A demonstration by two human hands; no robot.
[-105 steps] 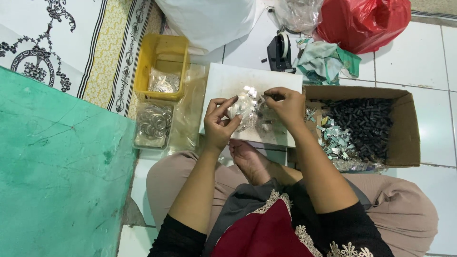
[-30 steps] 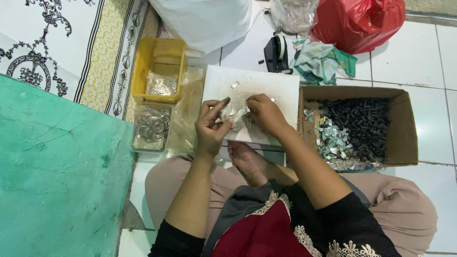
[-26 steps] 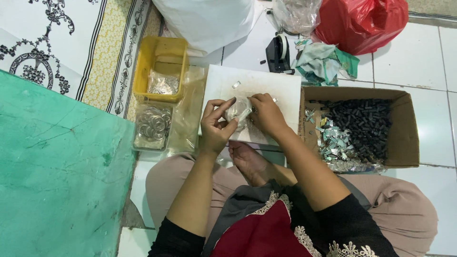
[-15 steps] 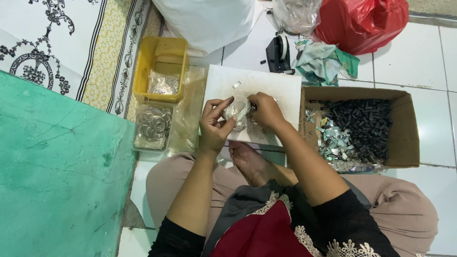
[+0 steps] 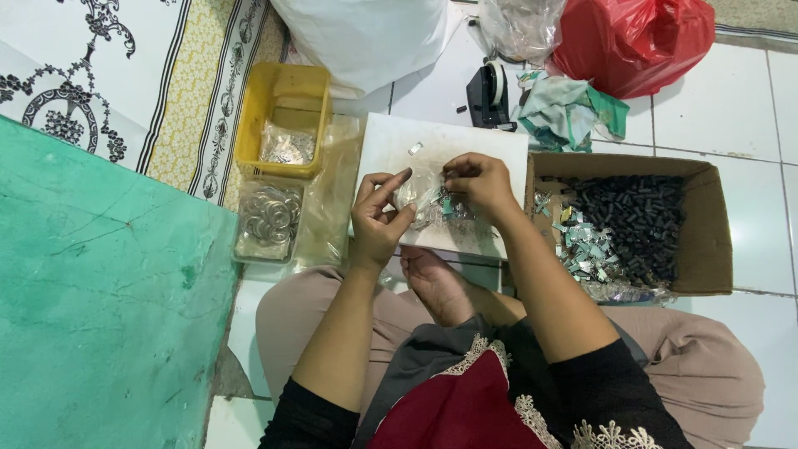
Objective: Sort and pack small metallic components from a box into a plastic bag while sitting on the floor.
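The left hand (image 5: 378, 218) and right hand (image 5: 480, 185) were both pinched shut on a small clear plastic bag (image 5: 428, 199) stretched between their fingertips, over a white board (image 5: 391, 145). Just right of the right fingers sat a cardboard box (image 5: 706, 241) of dark pieces; left of the left fingers stood a yellow tub (image 5: 249, 137).

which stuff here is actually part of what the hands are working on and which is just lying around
In use:
- left hand and right hand, both on a small clear bag
- white board beneath them
- cardboard box of small black and teal pieces

Lying about:
- yellow tray
- clear bag of metal rings
- tape dispenser
- red plastic bag
- crumpled cloth
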